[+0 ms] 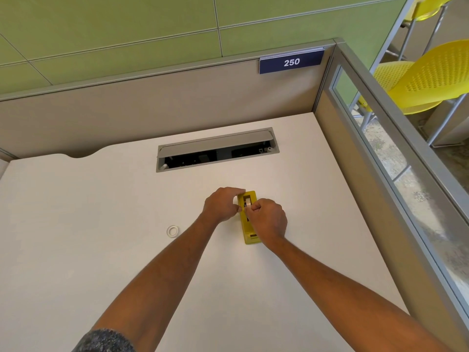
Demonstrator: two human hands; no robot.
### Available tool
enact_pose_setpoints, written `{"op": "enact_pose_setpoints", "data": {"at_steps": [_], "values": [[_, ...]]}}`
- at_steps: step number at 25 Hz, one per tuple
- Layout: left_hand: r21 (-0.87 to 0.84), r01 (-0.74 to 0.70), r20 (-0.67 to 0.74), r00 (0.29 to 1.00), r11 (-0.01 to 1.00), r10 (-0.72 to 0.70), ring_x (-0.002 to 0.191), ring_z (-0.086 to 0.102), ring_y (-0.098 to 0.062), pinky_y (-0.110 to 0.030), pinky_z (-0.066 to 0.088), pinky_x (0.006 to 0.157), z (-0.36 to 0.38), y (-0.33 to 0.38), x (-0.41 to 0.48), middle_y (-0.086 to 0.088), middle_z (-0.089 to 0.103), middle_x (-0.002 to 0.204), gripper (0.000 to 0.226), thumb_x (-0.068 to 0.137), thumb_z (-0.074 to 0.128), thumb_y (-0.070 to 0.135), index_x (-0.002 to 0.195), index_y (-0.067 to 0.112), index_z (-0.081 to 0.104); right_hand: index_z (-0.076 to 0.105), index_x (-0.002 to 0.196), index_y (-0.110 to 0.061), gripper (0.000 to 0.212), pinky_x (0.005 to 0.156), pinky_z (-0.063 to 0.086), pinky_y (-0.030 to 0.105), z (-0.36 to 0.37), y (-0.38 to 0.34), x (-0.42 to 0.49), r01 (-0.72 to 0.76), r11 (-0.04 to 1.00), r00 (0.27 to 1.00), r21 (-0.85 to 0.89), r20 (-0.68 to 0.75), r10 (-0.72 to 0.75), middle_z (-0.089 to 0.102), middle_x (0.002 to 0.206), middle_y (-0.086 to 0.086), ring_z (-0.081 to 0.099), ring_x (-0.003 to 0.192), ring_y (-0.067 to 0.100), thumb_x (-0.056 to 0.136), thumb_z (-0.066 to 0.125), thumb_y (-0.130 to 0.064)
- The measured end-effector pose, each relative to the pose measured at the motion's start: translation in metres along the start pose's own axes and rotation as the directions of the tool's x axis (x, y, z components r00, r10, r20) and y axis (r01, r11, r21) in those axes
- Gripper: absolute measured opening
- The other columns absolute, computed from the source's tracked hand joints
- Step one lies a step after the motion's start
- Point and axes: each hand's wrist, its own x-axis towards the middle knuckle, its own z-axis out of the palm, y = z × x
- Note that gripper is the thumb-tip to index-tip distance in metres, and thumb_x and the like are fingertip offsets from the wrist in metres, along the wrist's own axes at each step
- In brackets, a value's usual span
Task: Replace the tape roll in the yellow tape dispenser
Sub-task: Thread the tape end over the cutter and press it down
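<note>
The yellow tape dispenser lies on the white desk, long axis pointing away from me. A tape roll sits in its slot, partly hidden by fingers. My left hand grips the dispenser's left side at the far end. My right hand rests over the dispenser's middle, its fingertips pinched on the roll or its tape end. A small white ring, an empty tape core, lies on the desk to the left of my left forearm.
An open cable hatch is sunk into the desk behind the dispenser. Beige partition walls close the back and right sides. Yellow chairs stand beyond the right partition.
</note>
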Motion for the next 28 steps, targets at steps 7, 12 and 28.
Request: {"op": "enact_pose_setpoints", "data": {"at_steps": [7, 12, 28], "values": [[-0.045, 0.0, 0.007, 1.0, 0.999, 0.0, 0.139, 0.061, -0.024, -0.048, 0.054, 0.109, 0.0, 0.0, -0.003, 0.008, 0.06, 0.158, 0.061, 0.097, 0.079, 0.028, 0.154, 0.035, 0.058, 0.072, 0.075, -0.022, 0.026, 0.062, 0.055, 0.031, -0.002, -0.006, -0.001, -0.013, 0.996, 1.0, 0.091, 0.011, 0.012, 0.072, 0.078, -0.006, 0.067, 0.071, 0.017, 0.092, 0.073, -0.042], [-0.187, -0.052, 0.007, 0.998, 0.981, 0.055, 0.108, 0.068, -0.021, -0.043, 0.06, 0.097, -0.001, 0.0, -0.007, 0.001, 0.064, 0.153, 0.066, 0.094, 0.082, 0.013, 0.153, 0.033, 0.06, 0.073, 0.078, -0.024, 0.023, 0.057, 0.044, 0.023, -0.013, -0.001, -0.003, 0.005, 0.997, 1.0, 0.081, 0.025, -0.007, 0.072, 0.078, -0.009, 0.067, 0.071, 0.013, 0.092, 0.072, -0.043], [-0.576, -0.031, 0.048, 0.996, 0.817, 0.071, 0.093, 0.079, -0.018, -0.041, 0.067, 0.09, -0.021, 0.009, -0.038, 0.004, 0.084, 0.102, 0.025, 0.087, 0.088, 0.008, 0.108, 0.022, 0.086, 0.082, 0.096, -0.019, 0.006, 0.077, 0.063, 0.043, -0.059, 0.019, 0.007, 0.241, 0.952, 0.95, 0.191, 0.152, -0.271, 0.076, 0.085, -0.008, 0.07, 0.079, 0.014, 0.091, 0.081, -0.023]]}}
